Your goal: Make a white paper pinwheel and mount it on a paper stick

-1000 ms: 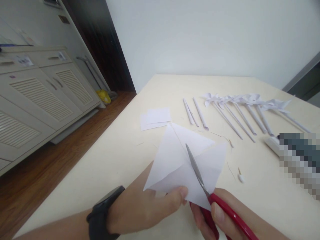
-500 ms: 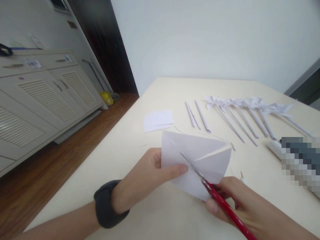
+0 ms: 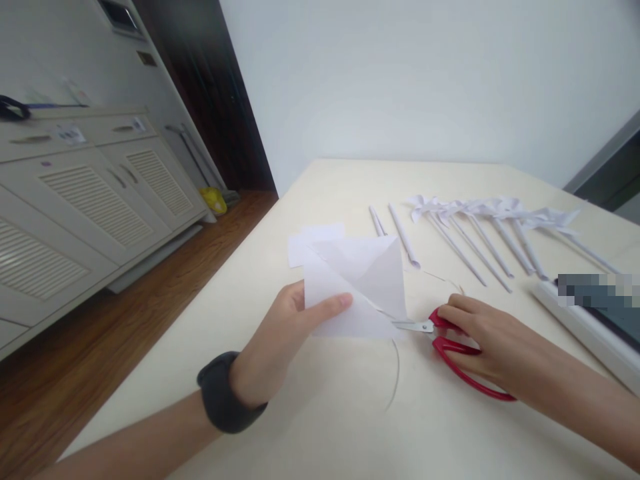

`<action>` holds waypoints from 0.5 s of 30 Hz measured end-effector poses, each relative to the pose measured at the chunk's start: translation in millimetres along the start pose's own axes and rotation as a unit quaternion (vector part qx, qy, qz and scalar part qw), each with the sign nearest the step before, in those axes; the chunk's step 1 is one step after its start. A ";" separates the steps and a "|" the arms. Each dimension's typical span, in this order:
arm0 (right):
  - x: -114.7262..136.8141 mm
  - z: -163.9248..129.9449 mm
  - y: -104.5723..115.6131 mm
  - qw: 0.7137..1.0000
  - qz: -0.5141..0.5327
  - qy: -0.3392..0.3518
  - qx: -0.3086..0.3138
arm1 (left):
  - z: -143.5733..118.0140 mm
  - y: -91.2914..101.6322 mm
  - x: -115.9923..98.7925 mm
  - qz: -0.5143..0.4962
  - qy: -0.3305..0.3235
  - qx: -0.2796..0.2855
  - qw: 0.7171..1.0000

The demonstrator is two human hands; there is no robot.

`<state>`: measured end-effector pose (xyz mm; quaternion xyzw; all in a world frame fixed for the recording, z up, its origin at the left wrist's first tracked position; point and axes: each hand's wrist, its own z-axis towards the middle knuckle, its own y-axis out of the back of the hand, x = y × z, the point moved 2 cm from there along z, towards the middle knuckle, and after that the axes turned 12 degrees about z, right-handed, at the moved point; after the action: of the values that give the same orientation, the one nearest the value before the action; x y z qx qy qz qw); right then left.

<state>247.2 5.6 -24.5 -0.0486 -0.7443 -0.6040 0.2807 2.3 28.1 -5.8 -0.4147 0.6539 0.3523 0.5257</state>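
Note:
My left hand (image 3: 290,327) holds a white paper square (image 3: 357,287) with cuts in it, thumb on top, lifted just above the cream table (image 3: 320,413). A dark band sits on that wrist. My right hand (image 3: 483,333) rests on the red-handled scissors (image 3: 450,340), which lie flat on the table with the blades pointing left under the paper's lower right corner. A thin curved paper sliver (image 3: 395,373) lies below the paper.
Several finished white paper pinwheels (image 3: 480,220) on rolled sticks lie in a row at the back right. Rolled paper sticks (image 3: 395,230) and small paper sheets (image 3: 313,240) lie behind the held paper. A white flat device (image 3: 580,320) sits at the right edge. Cabinets stand left.
The scissors came out of the paper and went down flat on the table to the right. My left hand turned the paper and shifted it left.

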 end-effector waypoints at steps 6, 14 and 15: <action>4.5 0.5 -2.6 0.999 -0.021 -0.006 -0.031 | 0.0 -3.8 4.4 0.048 0.035 0.037 0.998; 13.3 1.9 -0.6 0.999 0.018 0.031 -0.036 | 0.4 -9.8 7.3 0.143 0.031 0.090 0.985; 14.1 2.2 0.0 0.998 0.023 0.044 -0.039 | 0.0 -10.7 7.3 0.148 0.030 0.096 0.984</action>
<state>234.6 3.9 -18.0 -0.0495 -0.7060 -0.6273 0.3248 11.3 22.5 -13.2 -0.2716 0.7543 0.3488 0.4853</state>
